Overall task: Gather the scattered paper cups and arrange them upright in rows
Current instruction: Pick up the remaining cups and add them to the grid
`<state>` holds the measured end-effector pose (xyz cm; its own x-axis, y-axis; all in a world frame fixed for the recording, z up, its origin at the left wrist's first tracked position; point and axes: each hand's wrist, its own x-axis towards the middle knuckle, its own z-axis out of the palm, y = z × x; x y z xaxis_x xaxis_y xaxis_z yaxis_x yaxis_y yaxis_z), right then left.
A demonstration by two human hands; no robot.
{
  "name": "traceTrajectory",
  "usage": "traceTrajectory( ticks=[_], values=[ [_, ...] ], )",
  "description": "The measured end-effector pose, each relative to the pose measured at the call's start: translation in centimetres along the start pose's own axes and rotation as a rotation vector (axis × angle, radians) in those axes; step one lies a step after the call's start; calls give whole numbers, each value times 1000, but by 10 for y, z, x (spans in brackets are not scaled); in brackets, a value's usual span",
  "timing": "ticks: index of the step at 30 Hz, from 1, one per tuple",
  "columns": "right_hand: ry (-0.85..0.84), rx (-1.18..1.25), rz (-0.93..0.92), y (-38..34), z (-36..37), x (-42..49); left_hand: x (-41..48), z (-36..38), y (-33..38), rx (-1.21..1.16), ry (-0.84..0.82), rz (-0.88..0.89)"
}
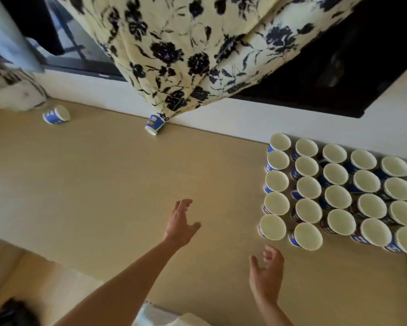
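Grip: both hands are holding nothing. The left hand (181, 222) is reaching out over the middle of the tan surface (99, 184), fingers spread and apart, thumb out to the right. The right hand (267, 272) is hovering nearer the near edge, fingers loosely curved and apart, just short of the near-left corner of the cup block.

Task items: the upright cups (337, 196) are standing mouths up in the far-right area of the surface, packed rim to rim in 5 columns; the 2 left columns are showing 5 cups each, the other 3 are showing 4 each. The block's far row is sitting against the white wall (221, 121).

2 cups are lying loose. The first loose cup (155, 124) is resting tilted at the far edge against the wall, mouth toward the near side, touching the hem of the floral curtain (186, 55). The second loose cup (56, 114) is lying on its side near the far-left corner, beside a white bundle (16, 95).
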<state>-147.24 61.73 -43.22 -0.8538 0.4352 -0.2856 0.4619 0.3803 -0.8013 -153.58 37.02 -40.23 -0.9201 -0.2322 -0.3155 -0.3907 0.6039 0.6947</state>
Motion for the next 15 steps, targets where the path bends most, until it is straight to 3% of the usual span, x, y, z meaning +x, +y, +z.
traceTrajectory(
  ticks=[6, 15],
  values=[
    [-162, 24, -106, -92, 103, -10, 20, -91, -66, -21, 69, -52],
    [-324, -33, -71, -225, 269, -4, 71, -249, -170, -36, 258, -169]
  ],
)
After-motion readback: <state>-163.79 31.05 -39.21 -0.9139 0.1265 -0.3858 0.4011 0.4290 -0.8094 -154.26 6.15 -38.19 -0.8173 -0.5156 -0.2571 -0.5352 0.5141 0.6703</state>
